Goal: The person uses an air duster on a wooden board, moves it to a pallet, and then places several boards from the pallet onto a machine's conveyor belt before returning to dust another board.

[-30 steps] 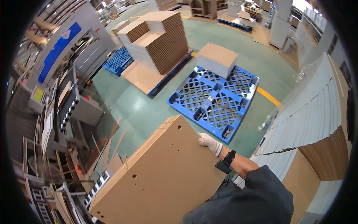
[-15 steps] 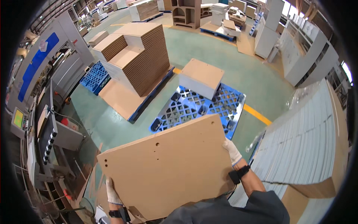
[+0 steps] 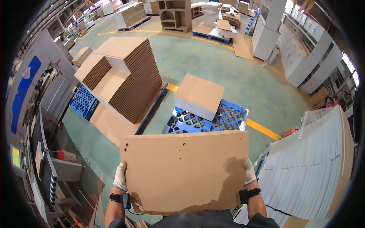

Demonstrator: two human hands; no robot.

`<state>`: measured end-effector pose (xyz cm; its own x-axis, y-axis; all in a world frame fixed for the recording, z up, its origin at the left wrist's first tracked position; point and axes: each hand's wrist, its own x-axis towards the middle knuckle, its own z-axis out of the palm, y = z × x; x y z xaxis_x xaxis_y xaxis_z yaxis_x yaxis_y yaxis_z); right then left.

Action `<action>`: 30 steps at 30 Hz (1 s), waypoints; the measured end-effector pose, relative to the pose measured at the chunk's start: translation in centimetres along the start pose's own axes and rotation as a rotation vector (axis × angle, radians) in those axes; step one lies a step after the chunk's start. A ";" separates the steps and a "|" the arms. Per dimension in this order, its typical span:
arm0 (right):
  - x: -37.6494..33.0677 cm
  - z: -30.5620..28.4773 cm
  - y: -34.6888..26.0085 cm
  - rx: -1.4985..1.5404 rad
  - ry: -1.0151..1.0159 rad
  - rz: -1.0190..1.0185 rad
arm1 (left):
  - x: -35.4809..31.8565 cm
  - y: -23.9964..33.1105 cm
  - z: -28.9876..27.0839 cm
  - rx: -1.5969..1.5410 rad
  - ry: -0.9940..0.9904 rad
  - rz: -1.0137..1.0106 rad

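Brown boards (image 3: pixel 186 174) gripped btwn L hand (image 3: pixel 120 176) & R hand (image 3: pixel 249 171), blue pallet (image 3: pixel 190 127) beyond.

I see a thin stack of brown rectangular panels (image 3: pixel 190 173) held flat between the left hand (image 3: pixel 120 176) and the right hand (image 3: pixel 249 171), dark round holes dotting its top face beyond both hands.
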<state>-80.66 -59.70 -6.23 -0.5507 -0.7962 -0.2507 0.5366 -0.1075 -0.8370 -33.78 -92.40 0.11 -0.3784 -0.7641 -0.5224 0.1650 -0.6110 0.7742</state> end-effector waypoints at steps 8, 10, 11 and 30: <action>10.4 2.9 -4.5 0.153 0.082 0.160 | 9.3 8.2 6.9 0.001 0.050 -0.123; 12.8 3.6 -5.4 0.163 0.084 0.144 | 11.4 10.5 8.6 0.007 0.031 -0.155; 13.9 4.0 -5.9 0.168 0.079 0.133 | 12.6 11.5 9.3 0.006 0.019 -0.186; 29.8 7.2 -5.7 0.388 0.486 -0.049 | 50.1 25.8 28.3 0.378 -0.374 -0.377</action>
<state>-95.53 -87.12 -5.40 -0.7592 -0.4331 -0.4858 0.6467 -0.4181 -0.6380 -74.22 -140.55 4.03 -0.6502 -0.3469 -0.6759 -0.3471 -0.6558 0.6704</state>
